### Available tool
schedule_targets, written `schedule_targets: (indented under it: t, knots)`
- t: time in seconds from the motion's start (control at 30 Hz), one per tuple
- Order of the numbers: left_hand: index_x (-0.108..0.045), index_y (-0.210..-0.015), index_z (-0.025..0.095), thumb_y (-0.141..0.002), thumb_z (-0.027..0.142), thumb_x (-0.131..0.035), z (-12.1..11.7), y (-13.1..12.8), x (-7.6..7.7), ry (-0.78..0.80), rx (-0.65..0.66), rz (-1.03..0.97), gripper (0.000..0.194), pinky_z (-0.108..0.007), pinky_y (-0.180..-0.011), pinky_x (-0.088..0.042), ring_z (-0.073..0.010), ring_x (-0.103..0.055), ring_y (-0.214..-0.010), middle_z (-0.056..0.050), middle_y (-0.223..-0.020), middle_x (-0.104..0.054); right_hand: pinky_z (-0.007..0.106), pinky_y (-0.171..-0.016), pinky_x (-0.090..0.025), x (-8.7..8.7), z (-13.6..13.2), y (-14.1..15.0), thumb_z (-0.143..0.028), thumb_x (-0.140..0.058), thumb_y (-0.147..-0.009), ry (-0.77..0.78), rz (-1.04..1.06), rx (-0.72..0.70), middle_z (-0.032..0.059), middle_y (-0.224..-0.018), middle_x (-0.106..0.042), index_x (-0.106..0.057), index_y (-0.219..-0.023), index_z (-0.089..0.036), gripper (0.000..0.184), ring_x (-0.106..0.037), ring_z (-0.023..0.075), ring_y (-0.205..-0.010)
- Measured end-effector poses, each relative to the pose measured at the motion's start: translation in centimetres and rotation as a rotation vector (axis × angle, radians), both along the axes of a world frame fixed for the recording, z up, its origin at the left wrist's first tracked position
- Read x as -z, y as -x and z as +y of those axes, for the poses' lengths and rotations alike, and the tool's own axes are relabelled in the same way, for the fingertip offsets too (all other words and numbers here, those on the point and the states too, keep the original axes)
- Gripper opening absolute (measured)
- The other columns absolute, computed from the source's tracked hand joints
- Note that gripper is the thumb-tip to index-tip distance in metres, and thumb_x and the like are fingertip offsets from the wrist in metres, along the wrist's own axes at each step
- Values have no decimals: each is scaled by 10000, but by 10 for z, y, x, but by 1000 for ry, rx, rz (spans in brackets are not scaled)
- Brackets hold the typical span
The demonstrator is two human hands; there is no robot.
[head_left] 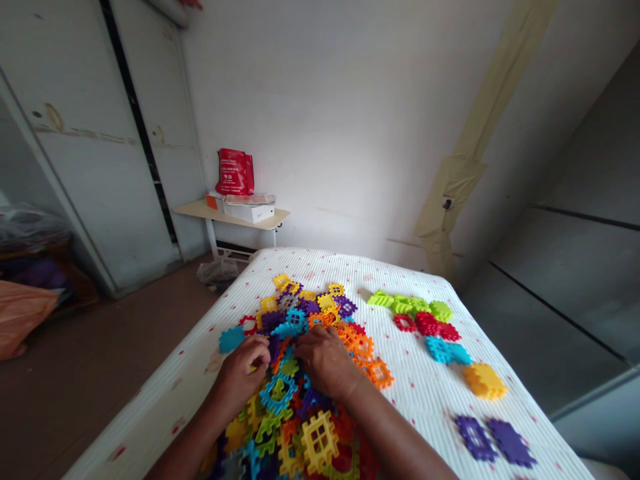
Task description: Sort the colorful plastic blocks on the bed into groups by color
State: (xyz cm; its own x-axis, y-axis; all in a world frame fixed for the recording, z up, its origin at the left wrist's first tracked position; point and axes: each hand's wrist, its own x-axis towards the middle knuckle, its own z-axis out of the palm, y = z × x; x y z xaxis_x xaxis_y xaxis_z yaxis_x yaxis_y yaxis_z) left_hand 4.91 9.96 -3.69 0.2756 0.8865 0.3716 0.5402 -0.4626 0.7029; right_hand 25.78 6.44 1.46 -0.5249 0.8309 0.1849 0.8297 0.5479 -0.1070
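A heap of colourful plastic interlocking tiles (280, 393) with notched edges covers the middle of the bed. My left hand (247, 363) is at the heap's left side, fingers curled in toward the thumb; anything inside them is hidden. Close to it lie a flat blue tile (231, 339) and a red frame tile (248, 325). Over the heap's centre, my right hand (325, 360) bends its fingers down among the tiles, beside orange tiles (363, 345); its fingertips are partly hidden. A yellow window tile (319, 441) rests nearer to me, below the right wrist.
Along the right side of the bed (400, 427) are groups of green tiles (410, 305), red tiles (436, 325), blue tiles (447, 351), stacked yellow tiles (485, 381) and two purple tiles (510, 442). Beyond the bed, a small table (193, 210) bears a red bag (234, 172) and boxes.
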Motion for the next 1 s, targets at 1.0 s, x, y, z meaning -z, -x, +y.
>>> schedule_targets:
  t: [1.0]
  knots:
    - [-660,-752,220,-653,280,-584,10,1,16,67,62,-16,138,-211,-696,-537,-172,-654,-771,-43,-865,-667,353,-737,-421,12,-2,10,-223,-485,-906,-213,-197,-61,55,-851,-642,-583,-883,-162,117,-558,196,-843]
